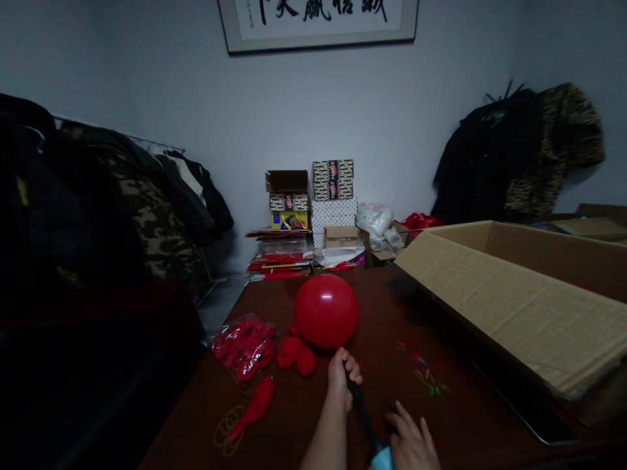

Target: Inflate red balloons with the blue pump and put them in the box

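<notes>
A round, inflated red balloon [326, 311] stands over the table just beyond my left hand [343, 375]. That hand is closed round the balloon's neck and the black front part of a balloon pump [381, 459], whose light blue body runs off the bottom edge. Beside the blue part, my right hand [411, 438] has its fingers spread, and no grip on the pump shows. Several limp red balloons [290, 352] lie left of the inflated one. Closer to me is another limp red balloon [255, 406], with thin yellowish rings [228, 429] touching its end.
A clear bag of red balloons [245, 344] lies on the dark table [377, 313]. Small coloured bands [428, 378] are scattered at right, near a flat dark device [526, 405]. A large open cardboard box [514, 307] takes up the right side. Stacked boxes [334, 212] stand behind.
</notes>
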The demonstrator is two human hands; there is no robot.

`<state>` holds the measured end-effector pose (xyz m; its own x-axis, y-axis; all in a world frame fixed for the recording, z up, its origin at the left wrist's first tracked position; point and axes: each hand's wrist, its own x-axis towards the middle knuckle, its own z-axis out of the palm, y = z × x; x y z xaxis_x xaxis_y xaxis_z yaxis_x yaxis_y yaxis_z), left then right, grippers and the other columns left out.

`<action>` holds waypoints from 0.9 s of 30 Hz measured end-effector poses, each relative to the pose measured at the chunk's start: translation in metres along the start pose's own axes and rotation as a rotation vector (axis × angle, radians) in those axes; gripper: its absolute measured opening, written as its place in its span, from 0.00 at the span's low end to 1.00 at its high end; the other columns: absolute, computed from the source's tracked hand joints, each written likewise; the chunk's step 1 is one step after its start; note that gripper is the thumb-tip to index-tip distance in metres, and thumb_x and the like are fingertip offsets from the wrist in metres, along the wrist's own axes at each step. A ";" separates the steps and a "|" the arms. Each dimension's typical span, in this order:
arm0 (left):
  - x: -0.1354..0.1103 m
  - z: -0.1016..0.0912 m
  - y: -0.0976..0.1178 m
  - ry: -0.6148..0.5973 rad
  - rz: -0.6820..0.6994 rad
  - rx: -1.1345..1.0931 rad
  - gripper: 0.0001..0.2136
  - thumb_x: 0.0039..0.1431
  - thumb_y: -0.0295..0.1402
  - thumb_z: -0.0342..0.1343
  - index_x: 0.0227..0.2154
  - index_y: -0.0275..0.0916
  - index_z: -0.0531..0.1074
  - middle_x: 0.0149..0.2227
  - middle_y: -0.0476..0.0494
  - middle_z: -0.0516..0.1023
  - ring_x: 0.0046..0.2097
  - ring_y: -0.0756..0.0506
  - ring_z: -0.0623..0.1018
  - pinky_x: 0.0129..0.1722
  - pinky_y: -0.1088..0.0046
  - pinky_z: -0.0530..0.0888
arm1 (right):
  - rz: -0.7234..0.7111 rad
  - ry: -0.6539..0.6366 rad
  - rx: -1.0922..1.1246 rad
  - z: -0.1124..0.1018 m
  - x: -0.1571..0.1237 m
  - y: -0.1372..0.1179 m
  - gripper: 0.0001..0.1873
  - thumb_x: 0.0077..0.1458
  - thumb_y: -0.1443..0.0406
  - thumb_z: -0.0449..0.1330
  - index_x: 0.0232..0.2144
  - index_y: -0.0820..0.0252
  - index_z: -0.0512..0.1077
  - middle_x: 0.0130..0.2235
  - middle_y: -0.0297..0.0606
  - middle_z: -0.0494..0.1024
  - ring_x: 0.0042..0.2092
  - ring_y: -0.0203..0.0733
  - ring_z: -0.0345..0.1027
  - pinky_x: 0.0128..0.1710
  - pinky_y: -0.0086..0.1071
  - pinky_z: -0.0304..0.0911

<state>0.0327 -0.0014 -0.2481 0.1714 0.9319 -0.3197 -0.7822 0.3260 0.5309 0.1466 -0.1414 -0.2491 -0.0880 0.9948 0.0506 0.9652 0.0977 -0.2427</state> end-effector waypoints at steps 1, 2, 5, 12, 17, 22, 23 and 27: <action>0.000 -0.001 0.000 -0.006 0.000 0.001 0.16 0.47 0.41 0.56 0.21 0.41 0.53 0.14 0.60 0.53 0.13 0.57 0.52 0.16 0.78 0.45 | -0.024 -0.044 0.026 -0.008 0.005 -0.004 0.19 0.48 0.59 0.52 0.37 0.62 0.76 0.56 0.47 0.67 0.63 0.57 0.48 0.61 0.57 0.40; 0.001 -0.001 -0.001 -0.012 0.002 0.002 0.16 0.46 0.41 0.57 0.21 0.41 0.53 0.14 0.60 0.53 0.13 0.57 0.52 0.16 0.78 0.44 | -0.042 -0.076 0.048 -0.016 0.010 -0.008 0.22 0.47 0.56 0.53 0.39 0.64 0.75 0.57 0.49 0.66 0.63 0.59 0.46 0.61 0.57 0.38; 0.001 -0.002 -0.001 -0.016 0.013 0.002 0.17 0.45 0.41 0.58 0.21 0.41 0.54 0.14 0.60 0.53 0.14 0.57 0.53 0.16 0.78 0.45 | -0.020 -0.050 0.097 -0.033 0.027 -0.023 0.25 0.48 0.53 0.52 0.41 0.65 0.74 0.56 0.50 0.66 0.64 0.57 0.44 0.62 0.55 0.33; 0.000 -0.002 0.001 -0.029 0.023 0.033 0.19 0.44 0.43 0.59 0.21 0.41 0.53 0.13 0.60 0.53 0.13 0.56 0.52 0.15 0.77 0.45 | 0.049 -0.041 0.126 -0.034 0.049 -0.035 0.27 0.48 0.54 0.51 0.46 0.63 0.71 0.56 0.47 0.66 0.63 0.54 0.45 0.62 0.54 0.34; -0.003 0.001 0.001 -0.030 0.036 0.036 0.19 0.44 0.44 0.58 0.20 0.41 0.53 0.13 0.60 0.53 0.13 0.56 0.53 0.15 0.77 0.44 | 0.067 -0.044 0.099 -0.029 0.037 -0.030 0.30 0.49 0.50 0.49 0.45 0.65 0.72 0.56 0.50 0.66 0.63 0.57 0.45 0.61 0.55 0.34; -0.006 0.004 0.001 -0.020 0.032 0.073 0.18 0.44 0.43 0.58 0.20 0.41 0.53 0.13 0.60 0.53 0.13 0.56 0.53 0.16 0.77 0.45 | 0.074 -0.042 0.092 -0.028 0.019 -0.030 0.26 0.49 0.54 0.50 0.44 0.65 0.73 0.55 0.48 0.68 0.63 0.55 0.45 0.62 0.53 0.33; -0.006 0.004 0.001 -0.020 0.033 0.075 0.18 0.45 0.43 0.58 0.20 0.41 0.53 0.13 0.60 0.53 0.13 0.56 0.53 0.15 0.77 0.45 | 0.072 -0.048 0.078 -0.027 0.015 -0.029 0.26 0.48 0.54 0.50 0.43 0.66 0.73 0.55 0.49 0.67 0.64 0.56 0.44 0.62 0.54 0.33; -0.007 0.003 -0.001 -0.022 0.046 0.072 0.16 0.46 0.42 0.56 0.21 0.41 0.53 0.13 0.60 0.53 0.13 0.56 0.53 0.16 0.77 0.45 | 0.036 -0.074 0.021 -0.017 -0.005 -0.017 0.28 0.47 0.53 0.53 0.44 0.69 0.72 0.57 0.54 0.65 0.64 0.59 0.43 0.62 0.55 0.33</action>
<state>0.0339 -0.0079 -0.2433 0.1501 0.9490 -0.2771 -0.7447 0.2929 0.5997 0.1347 -0.1488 -0.2290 -0.0723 0.9969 -0.0298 0.9627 0.0619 -0.2634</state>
